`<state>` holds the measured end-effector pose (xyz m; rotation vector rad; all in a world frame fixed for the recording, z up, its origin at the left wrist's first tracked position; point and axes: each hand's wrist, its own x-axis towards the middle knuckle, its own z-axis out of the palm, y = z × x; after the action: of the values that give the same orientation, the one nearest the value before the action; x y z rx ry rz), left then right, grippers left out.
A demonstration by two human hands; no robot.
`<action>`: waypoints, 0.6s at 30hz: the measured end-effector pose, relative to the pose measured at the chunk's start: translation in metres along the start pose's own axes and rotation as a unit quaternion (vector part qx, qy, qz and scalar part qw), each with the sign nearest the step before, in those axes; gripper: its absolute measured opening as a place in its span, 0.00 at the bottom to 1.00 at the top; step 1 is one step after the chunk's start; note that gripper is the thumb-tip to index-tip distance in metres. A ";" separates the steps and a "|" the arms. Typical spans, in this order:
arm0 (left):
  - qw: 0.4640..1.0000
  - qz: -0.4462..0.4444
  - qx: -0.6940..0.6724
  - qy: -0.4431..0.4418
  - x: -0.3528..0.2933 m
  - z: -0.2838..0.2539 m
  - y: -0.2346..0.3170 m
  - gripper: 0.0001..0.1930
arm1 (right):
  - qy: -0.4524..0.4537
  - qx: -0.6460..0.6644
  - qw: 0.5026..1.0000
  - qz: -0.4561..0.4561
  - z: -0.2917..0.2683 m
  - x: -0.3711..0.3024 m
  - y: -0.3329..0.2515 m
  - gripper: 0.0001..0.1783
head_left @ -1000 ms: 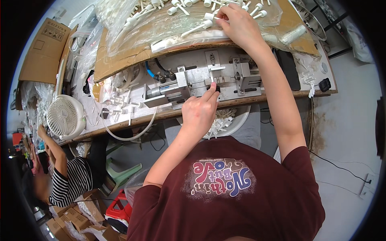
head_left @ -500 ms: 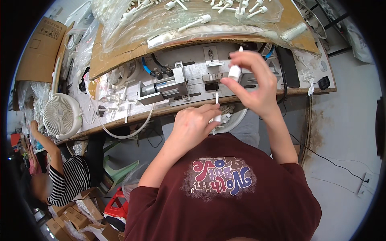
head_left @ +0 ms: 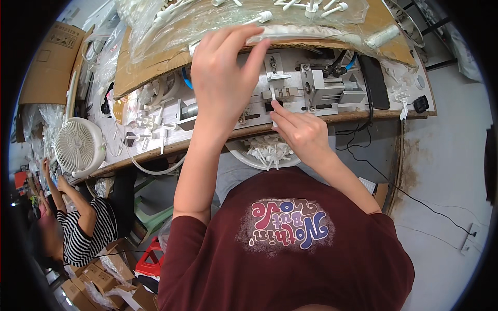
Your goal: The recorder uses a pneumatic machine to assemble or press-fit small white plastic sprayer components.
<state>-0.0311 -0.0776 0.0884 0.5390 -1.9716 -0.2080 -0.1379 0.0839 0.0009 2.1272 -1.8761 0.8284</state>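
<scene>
My left hand is raised over the front edge of the cardboard sheet, thumb and fingers apart, holding nothing that I can see. Just beyond its fingertips lies a white stick with a round cap, one of several on clear plastic. My right hand pinches a slim white capped stick upright at the small metal clamp block in the middle of the bench fixture. Its fingers hide the lower part of that stick. Below, a white bowl full of white plastic parts sits at my lap.
Metal cylinder blocks flank the clamp, the left one partly behind my left forearm. A black phone lies to the right. A white fan and loose white parts are on the left. Another person in a striped shirt sits far left.
My left hand has moved up and away from the bowl to the cardboard, without the white piece it held. My right hand has come down to the clamp with a white stick.
</scene>
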 end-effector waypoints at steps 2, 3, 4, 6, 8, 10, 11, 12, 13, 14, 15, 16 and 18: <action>0.999 0.021 0.041 0.014 0.012 0.018 -0.009 0.09 | -0.004 -0.017 1.000 0.008 0.001 0.003 -0.001 0.17; 0.998 0.012 0.054 -0.011 0.017 0.024 -0.010 0.11 | -0.005 -0.020 1.000 0.012 0.001 0.006 0.000 0.17; 0.997 0.003 0.067 -0.036 0.024 0.028 -0.009 0.13 | -0.006 -0.023 1.000 0.016 0.001 0.008 0.002 0.17; 0.992 -0.012 0.101 -0.076 0.033 0.038 -0.010 0.15 | -0.020 -0.033 0.999 0.019 0.001 0.008 0.003 0.16; 0.980 -0.035 0.144 -0.133 0.037 0.053 -0.024 0.11 | -0.032 -0.040 0.999 0.017 0.001 0.009 0.000 0.16; 0.970 -0.049 0.163 -0.173 0.041 0.059 -0.023 0.15 | -0.040 -0.047 0.998 0.018 0.000 0.011 0.000 0.16; 0.968 -0.054 0.163 -0.184 0.040 0.059 -0.020 0.16 | -0.042 -0.046 0.998 0.018 0.000 0.011 -0.001 0.16; 0.966 -0.057 0.163 -0.193 0.042 0.057 -0.017 0.17 | -0.042 -0.047 0.998 0.018 0.001 0.012 -0.002 0.15; 0.974 -0.046 0.146 -0.169 0.040 0.056 -0.018 0.14 | -0.041 -0.047 0.998 0.018 0.001 0.013 -0.003 0.15; 0.980 -0.035 0.129 -0.144 0.035 0.055 -0.021 0.11 | -0.039 -0.033 0.999 0.003 -0.002 0.016 -0.004 0.09; 0.986 -0.022 0.111 -0.120 0.034 0.054 -0.021 0.09 | -0.040 -0.031 0.999 0.003 -0.003 0.016 -0.004 0.09; 0.982 -0.058 0.108 -0.142 0.035 0.047 -0.012 0.11 | -0.041 -0.029 0.999 0.005 -0.003 0.016 -0.003 0.09; 0.991 -0.058 0.016 -0.116 0.029 0.035 -0.001 0.12 | -0.054 -0.023 0.998 0.015 -0.004 0.014 0.000 0.09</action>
<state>-0.0729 -0.0949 0.0957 0.6769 -2.1722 -0.3251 -0.1383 0.0736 0.0117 2.1609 -1.9651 0.6814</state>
